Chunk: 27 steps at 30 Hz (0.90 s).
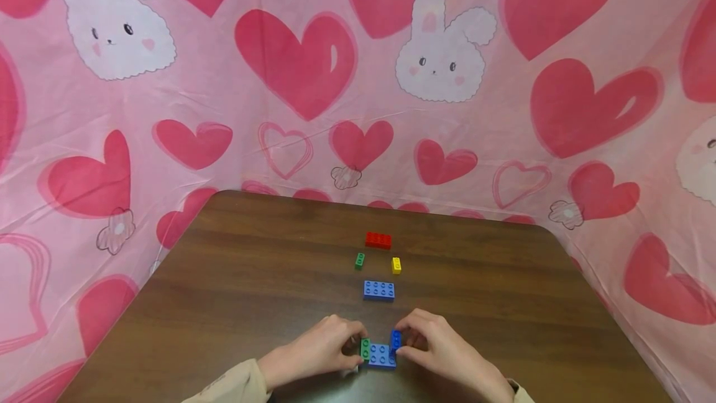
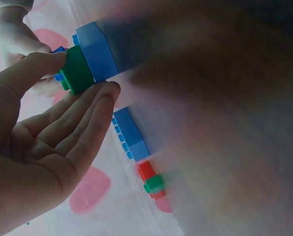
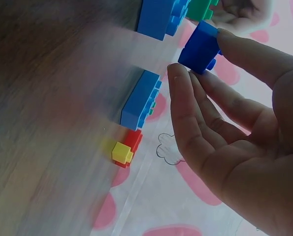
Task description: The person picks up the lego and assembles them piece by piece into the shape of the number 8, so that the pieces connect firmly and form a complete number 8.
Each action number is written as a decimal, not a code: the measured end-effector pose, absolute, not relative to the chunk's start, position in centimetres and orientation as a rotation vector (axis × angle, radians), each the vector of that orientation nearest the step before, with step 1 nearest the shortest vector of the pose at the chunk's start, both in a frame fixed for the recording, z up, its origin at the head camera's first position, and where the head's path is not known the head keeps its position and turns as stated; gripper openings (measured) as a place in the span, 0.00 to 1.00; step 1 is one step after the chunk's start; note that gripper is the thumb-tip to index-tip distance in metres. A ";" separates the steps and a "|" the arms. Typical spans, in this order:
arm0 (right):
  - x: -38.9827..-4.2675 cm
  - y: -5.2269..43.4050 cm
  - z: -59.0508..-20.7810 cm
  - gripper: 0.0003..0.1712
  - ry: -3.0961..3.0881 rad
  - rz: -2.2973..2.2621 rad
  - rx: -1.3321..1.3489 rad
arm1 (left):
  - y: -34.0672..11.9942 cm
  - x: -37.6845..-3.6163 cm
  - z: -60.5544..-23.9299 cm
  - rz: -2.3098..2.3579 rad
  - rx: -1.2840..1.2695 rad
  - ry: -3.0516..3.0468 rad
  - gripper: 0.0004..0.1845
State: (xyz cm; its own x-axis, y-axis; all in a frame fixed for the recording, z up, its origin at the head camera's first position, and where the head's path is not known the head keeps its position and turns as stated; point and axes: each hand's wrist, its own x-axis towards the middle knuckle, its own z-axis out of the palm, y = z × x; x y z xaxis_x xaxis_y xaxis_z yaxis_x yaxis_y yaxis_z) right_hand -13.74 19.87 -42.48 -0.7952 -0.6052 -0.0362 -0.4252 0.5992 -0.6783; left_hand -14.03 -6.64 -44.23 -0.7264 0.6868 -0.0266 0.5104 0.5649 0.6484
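Pinching small bricks, left hand (image 1: 313, 350) green (image 1: 365, 348), right hand (image 1: 439, 344) dark-blue (image 1: 396, 339), partly hiding them.

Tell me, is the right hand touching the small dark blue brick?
Touching. The right wrist view shows the right hand pinching the small dark blue brick between thumb and fingertip.

Tabletop (image 2: 225, 98) blurred in both wrist views

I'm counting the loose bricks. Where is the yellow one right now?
In the head view the yellow brick lies loose on the table, right of the small green brick, between the red brick and the loose blue brick.
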 end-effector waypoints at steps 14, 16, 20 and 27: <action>-13.3 19.6 -42.7 0.17 2.532 -0.986 -0.847 | -6.6 -14.1 -44.4 0.920 1.005 2.531 0.14; -13.2 19.5 -42.7 0.16 2.525 -0.988 -0.841 | -6.6 -14.1 -44.4 0.917 1.004 2.534 0.14; -13.2 19.6 -42.8 0.16 2.519 -0.989 -0.848 | -6.7 -14.0 -44.4 0.907 1.011 2.547 0.14; -13.2 19.5 -42.9 0.16 2.490 -0.989 -0.833 | -6.7 -13.9 -44.3 0.912 1.005 2.548 0.14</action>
State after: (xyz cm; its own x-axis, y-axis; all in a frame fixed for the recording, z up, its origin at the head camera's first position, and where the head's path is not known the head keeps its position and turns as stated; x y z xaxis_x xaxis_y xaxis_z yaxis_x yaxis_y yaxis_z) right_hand -13.16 19.51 -42.90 -0.7730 -0.6281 -0.0892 -0.3959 0.5875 -0.7058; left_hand -13.88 -6.67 -44.31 -0.7295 0.6840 -0.0059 0.5248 0.5651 0.6366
